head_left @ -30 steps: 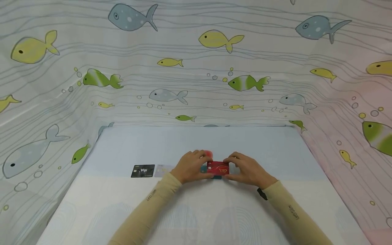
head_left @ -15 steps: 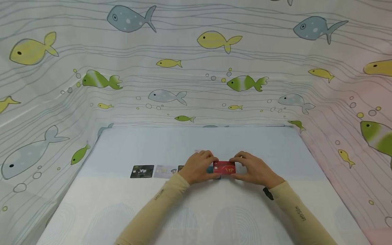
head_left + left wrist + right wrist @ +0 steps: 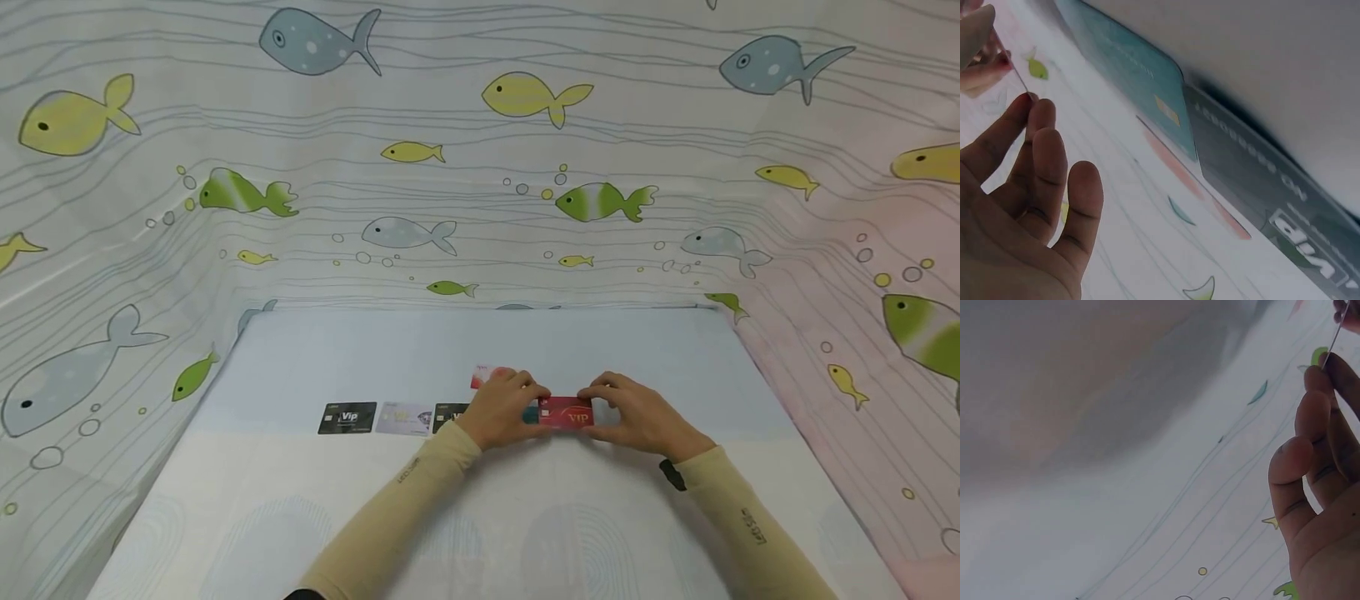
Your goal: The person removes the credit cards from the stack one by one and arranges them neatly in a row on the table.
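Both hands hold up a red VIP card (image 3: 566,412) by its two ends, above the white table (image 3: 675,350). My left hand (image 3: 506,410) pinches its left end, and in the left wrist view the card shows as a thin edge at the left fingertips (image 3: 1034,103). The right end is pinched by my right hand (image 3: 645,417). Beneath and beside the left hand lies a teal card (image 3: 1129,75), mostly hidden in the head view. A black VIP card (image 3: 448,414) touches or nearly touches it on the left, partly covered by the left hand.
Farther left in the same row lie a silver card (image 3: 403,418) and another black Vip card (image 3: 347,418). A white card with red shapes (image 3: 483,377) lies behind the left hand. A fish-patterned curtain (image 3: 465,183) rises along the table's back and sides.
Both hands have moved right together with the red card between them. More of the black card and the white-and-red card has come into sight as the left hand moved off them.
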Available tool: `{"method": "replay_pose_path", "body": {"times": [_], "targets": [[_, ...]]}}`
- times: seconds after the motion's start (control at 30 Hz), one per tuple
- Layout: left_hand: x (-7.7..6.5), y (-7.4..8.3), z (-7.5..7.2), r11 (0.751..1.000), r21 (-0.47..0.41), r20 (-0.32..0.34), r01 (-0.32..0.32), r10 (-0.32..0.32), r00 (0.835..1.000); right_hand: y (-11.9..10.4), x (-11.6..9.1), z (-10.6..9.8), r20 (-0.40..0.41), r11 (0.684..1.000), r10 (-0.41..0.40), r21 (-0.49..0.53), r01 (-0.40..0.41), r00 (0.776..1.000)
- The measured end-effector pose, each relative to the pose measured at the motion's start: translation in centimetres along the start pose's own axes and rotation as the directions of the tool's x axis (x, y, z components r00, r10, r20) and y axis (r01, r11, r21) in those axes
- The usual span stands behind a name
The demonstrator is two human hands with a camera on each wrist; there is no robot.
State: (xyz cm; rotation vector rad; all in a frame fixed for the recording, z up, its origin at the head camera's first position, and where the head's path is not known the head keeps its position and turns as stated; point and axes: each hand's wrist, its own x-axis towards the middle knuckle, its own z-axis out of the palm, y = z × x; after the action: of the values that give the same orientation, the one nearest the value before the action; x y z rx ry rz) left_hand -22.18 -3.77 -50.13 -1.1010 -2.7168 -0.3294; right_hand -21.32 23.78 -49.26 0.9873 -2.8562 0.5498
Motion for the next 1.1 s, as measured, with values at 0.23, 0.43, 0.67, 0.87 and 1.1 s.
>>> {"method": "replay_pose_path", "body": {"times": [0.23,0.43,0.67,0.87,1.1], "targets": [[0.7,0.7,0.5,1.000,0.006,0.041,0.021,-0.021,0.999,0.4,-0.5,0.1,0.025,1.000,0.029,0.002,-0.029,0.999],[0.8,1.1,0.9,0.999,0.024,0.076,0.040,-0.041,0.996,0.7,-0.7,0.7,0.045,0.999,0.044,0.014,-0.045,0.998],[0.9,1.4,0.9,0.998,0.024,0.124,0.063,-0.066,0.990,0.5,-0.5,0.9,0.075,0.998,0.067,0.012,-0.068,0.995],[0.9,1.5,0.8,0.998,0.030,0.136,0.060,-0.064,0.989,0.6,-0.4,1.1,0.090,0.998,0.070,0.000,-0.070,0.993],[0.9,1.5,0.6,0.997,0.022,0.157,0.070,-0.072,0.985,0.5,-0.2,1.2,0.108,0.997,0.079,0.011,-0.081,0.991]]}}
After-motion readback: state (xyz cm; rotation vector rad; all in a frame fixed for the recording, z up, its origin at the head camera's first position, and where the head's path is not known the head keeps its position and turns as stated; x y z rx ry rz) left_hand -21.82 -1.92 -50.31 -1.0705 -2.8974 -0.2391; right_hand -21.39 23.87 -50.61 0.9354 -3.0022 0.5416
